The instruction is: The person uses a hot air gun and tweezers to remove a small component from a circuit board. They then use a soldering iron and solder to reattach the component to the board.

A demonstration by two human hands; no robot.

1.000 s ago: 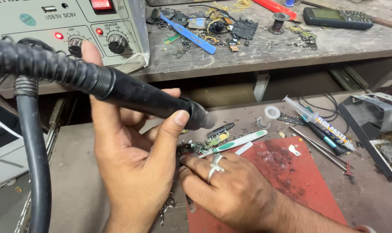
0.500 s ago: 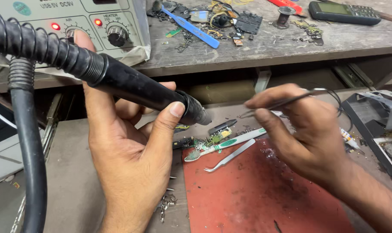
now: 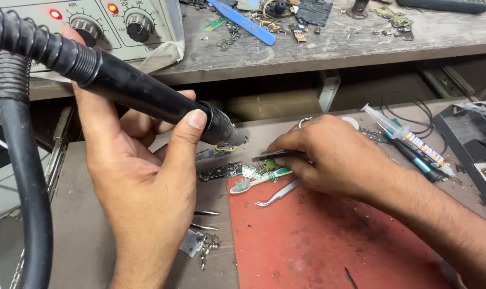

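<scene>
My left hand (image 3: 141, 176) is wrapped around the black hot-air handle (image 3: 147, 96), thumb pressed on top near the front collar and the other fingers curled underneath, so it's a full grip. The nozzle end points toward about 4 o'clock, down at the little circuit board (image 3: 229, 171) lying right at the top left corner of the red mat (image 3: 328, 235). The ribbed black hose (image 3: 18, 176) runs off the back of the handle at 10 o'clock and loops down the left edge. My right hand (image 3: 334, 155) comes in from 4 o'clock and is pinching a pair of dark tweezers (image 3: 278, 155) between thumb and fingers, tips aimed at 9 o'clock and sitting just above the board; can't tell if they actually touch it. A toothbrush (image 3: 261, 178) with a green and white handle lies just below the tweezers, bristles next to the board, and a second pair of silver tweezers (image 3: 279, 194) rests on the mat at 6 o'clock from that. Over at 3 o'clock there's a syringe (image 3: 409, 140) beside a dark pen-like tool (image 3: 414, 157). The control box (image 3: 114, 27) with two knobs and two red lights sits up on the wooden shelf (image 3: 328, 43) at 11 o'clock, with a blue stick (image 3: 243, 22) and assorted small parts scattered at 12.
</scene>
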